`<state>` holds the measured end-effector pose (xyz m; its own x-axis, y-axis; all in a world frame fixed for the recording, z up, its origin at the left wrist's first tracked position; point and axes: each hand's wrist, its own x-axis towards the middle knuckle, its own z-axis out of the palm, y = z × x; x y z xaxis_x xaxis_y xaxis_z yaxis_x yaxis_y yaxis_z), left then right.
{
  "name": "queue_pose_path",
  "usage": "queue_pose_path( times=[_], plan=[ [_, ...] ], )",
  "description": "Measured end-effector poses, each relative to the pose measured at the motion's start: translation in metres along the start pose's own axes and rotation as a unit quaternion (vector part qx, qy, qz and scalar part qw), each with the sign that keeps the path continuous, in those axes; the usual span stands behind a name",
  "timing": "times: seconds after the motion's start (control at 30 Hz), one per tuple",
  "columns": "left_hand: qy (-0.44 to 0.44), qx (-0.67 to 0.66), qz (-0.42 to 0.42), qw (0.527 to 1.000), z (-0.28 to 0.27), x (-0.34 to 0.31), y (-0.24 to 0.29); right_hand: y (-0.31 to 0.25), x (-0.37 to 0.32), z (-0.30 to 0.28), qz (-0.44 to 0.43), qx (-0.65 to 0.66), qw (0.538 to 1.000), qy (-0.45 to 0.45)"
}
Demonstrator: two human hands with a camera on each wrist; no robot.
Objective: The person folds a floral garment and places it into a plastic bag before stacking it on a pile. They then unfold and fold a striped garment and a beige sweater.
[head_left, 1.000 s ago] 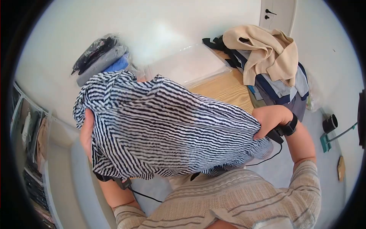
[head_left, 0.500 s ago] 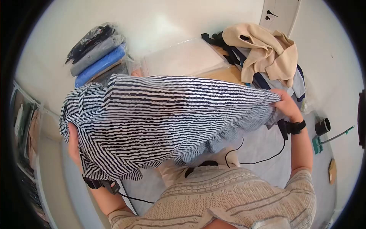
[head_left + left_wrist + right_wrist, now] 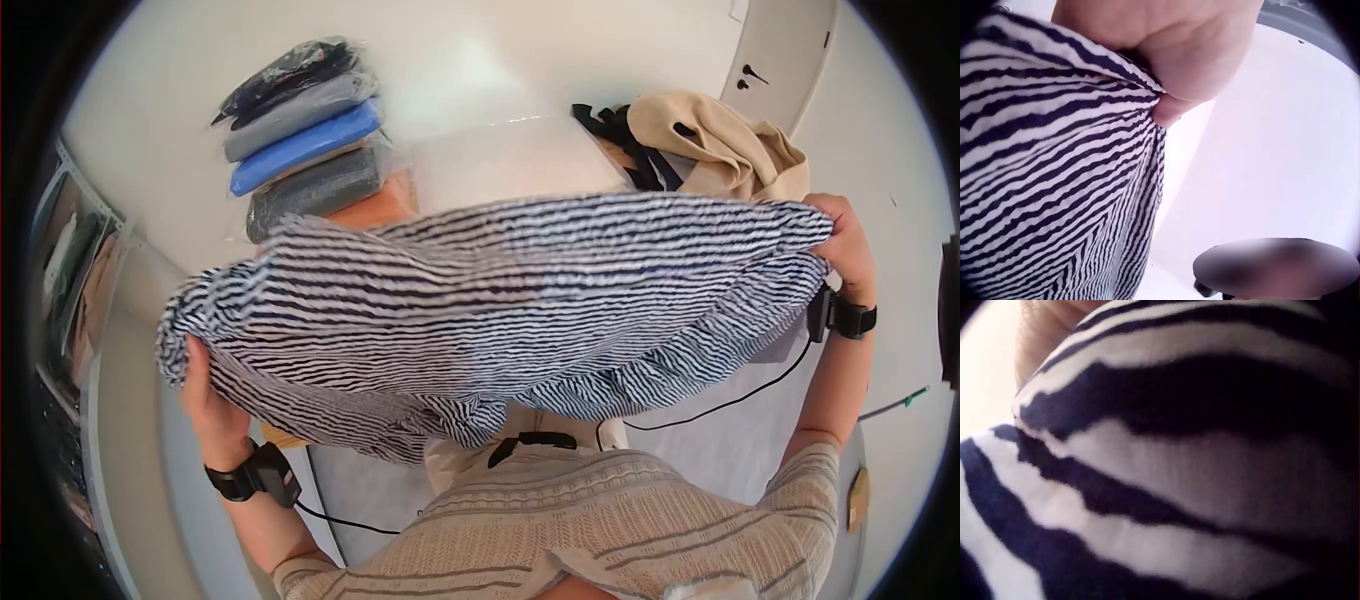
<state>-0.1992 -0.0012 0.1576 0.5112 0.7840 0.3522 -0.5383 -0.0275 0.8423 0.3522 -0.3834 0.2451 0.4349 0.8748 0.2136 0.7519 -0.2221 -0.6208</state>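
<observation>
A navy-and-white striped shirt is stretched sideways in front of the person's body, its lower edge hanging in loose folds. My left hand grips the bunched left end, with the thumb on the near side and the other fingers hidden behind cloth. At the opposite end, my right hand holds a gathered corner. The left wrist view has the striped cloth drawn into tight creases at the left hand. Close-up stripes fill most of the right wrist view, the right hand showing at its top left.
Folded clothes in clear bags are stacked at the back left. Beside them lies a flat transparent plastic bag. A beige garment tops a clothes pile at back right. A clothing rack stands along the left.
My right hand has moved right and up with its corner, spreading the shirt wider. My left hand has shifted slightly left and stays on the cloth. More of the bagged stack now shows.
</observation>
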Motion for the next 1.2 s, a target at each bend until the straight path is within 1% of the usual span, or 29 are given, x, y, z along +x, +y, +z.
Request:
queue_pose_path(
  times=[0.03, 0.07, 0.1, 0.13, 0.17, 0.2, 0.27, 0.3, 0.33, 0.37, 0.4, 0.43, 0.47, 0.5, 0.53, 0.6, 0.63, 0.67, 0.7, 0.73, 0.77, 0.8, 0.87, 0.9, 0.93, 1.0, 1.07, 1.13, 1.2],
  plan=[
    [0.05, -0.008, 0.024, 0.998, 0.011, 0.002, 0.006, -0.013, 0.006, 0.003, -0.029, 0.016, 0.997, 0.065],
    [0.055, -0.007, 0.028, 0.998, 0.018, 0.006, 0.016, -0.026, 0.013, 0.003, -0.056, 0.033, 0.99, 0.129],
    [0.088, -0.03, 0.007, 0.996, 0.025, 0.012, 0.028, -0.04, 0.027, -0.004, -0.063, 0.015, 0.994, 0.093],
    [0.119, -0.054, -0.013, 0.991, 0.033, 0.018, 0.037, -0.049, 0.044, -0.009, -0.067, 0.015, 0.994, 0.09],
    [0.182, -0.06, -0.019, 0.981, 0.044, 0.028, 0.043, -0.057, 0.063, -0.014, -0.045, -0.02, 0.998, 0.045],
    [0.184, -0.061, -0.016, 0.981, 0.04, 0.039, 0.043, -0.063, 0.082, -0.016, -0.024, -0.056, 0.998, 0.001],
    [0.111, -0.047, -0.125, 0.985, 0.024, 0.058, 0.036, -0.059, 0.119, 0.004, -0.083, -0.103, 0.991, -0.018],
    [0.151, 0.006, -0.124, 0.981, 0.01, 0.073, 0.023, -0.056, 0.145, 0.022, -0.085, -0.086, 0.992, -0.047],
    [0.171, 0.03, -0.166, 0.971, -0.003, 0.086, 0.007, -0.051, 0.168, 0.042, -0.088, -0.071, 0.991, -0.074],
    [0.191, 0.053, -0.209, 0.958, -0.017, 0.096, -0.012, -0.045, 0.191, 0.059, -0.068, -0.07, 0.987, -0.124],
    [0.204, 0.077, -0.228, 0.949, -0.033, 0.105, -0.043, -0.037, 0.214, 0.079, -0.049, -0.07, 0.981, -0.173],
    [0.216, 0.104, -0.242, 0.94, -0.051, 0.12, -0.074, -0.019, 0.246, 0.11, -0.043, -0.102, 0.977, -0.18],
    [0.214, 0.089, -0.264, 0.936, -0.07, 0.128, -0.097, 0.0, 0.27, 0.14, -0.033, -0.136, 0.972, -0.189],
    [0.21, 0.074, -0.294, 0.93, -0.079, 0.123, -0.109, 0.013, 0.27, 0.152, -0.024, -0.117, 0.973, -0.197],
    [0.212, 0.077, -0.294, 0.929, -0.088, 0.125, -0.12, 0.023, 0.284, 0.168, -0.018, -0.098, 0.974, -0.205],
    [0.258, 0.073, -0.314, 0.911, -0.104, 0.128, -0.14, 0.033, 0.301, 0.196, -0.012, -0.115, 0.97, -0.213],
    [0.227, 0.056, -0.283, 0.93, -0.114, 0.128, -0.149, 0.037, 0.306, 0.206, -0.009, -0.134, 0.967, -0.215],
    [0.224, 0.059, -0.285, 0.93, -0.125, 0.127, -0.156, 0.043, 0.312, 0.216, -0.006, -0.131, 0.968, -0.213],
    [0.253, 0.098, -0.271, 0.924, -0.123, 0.126, -0.16, 0.056, 0.318, 0.227, -0.057, -0.143, 0.976, -0.156],
    [0.28, 0.136, -0.256, 0.915, -0.122, 0.127, -0.165, 0.063, 0.322, 0.237, -0.109, -0.155, 0.977, -0.097],
    [0.276, 0.138, -0.263, 0.914, -0.12, 0.126, -0.168, 0.072, 0.321, 0.244, -0.094, -0.142, 0.985, -0.028],
    [0.281, 0.14, -0.259, 0.913, -0.116, 0.124, -0.167, 0.083, 0.322, 0.247, -0.085, -0.141, 0.986, -0.03],
    [0.292, 0.143, -0.247, 0.913, -0.11, 0.121, -0.164, 0.102, 0.331, 0.247, -0.131, -0.023, 0.98, 0.148],
    [0.275, 0.154, -0.244, 0.917, -0.116, 0.118, -0.164, 0.106, 0.327, 0.24, -0.115, -0.012, 0.983, 0.144],
    [0.273, 0.155, -0.251, 0.916, -0.109, 0.115, -0.163, 0.106, 0.317, 0.232, -0.058, 0.018, 0.99, 0.127],
    [0.307, 0.192, -0.266, 0.893, -0.096, 0.109, -0.157, 0.117, 0.294, 0.223, -0.012, 0.009, 0.994, 0.108],
    [0.285, 0.202, -0.274, 0.896, -0.111, 0.104, -0.162, 0.129, 0.26, 0.218, 0.024, 0.032, 0.997, 0.069],
    [0.249, 0.188, -0.268, 0.912, -0.099, 0.096, -0.153, 0.139, 0.22, 0.221, 0.06, 0.106, 0.992, 0.014],
    [0.243, 0.162, -0.27, 0.918, -0.086, 0.088, -0.144, 0.125, 0.17, 0.235, 0.133, 0.085, 0.987, 0.037]
  ],
)
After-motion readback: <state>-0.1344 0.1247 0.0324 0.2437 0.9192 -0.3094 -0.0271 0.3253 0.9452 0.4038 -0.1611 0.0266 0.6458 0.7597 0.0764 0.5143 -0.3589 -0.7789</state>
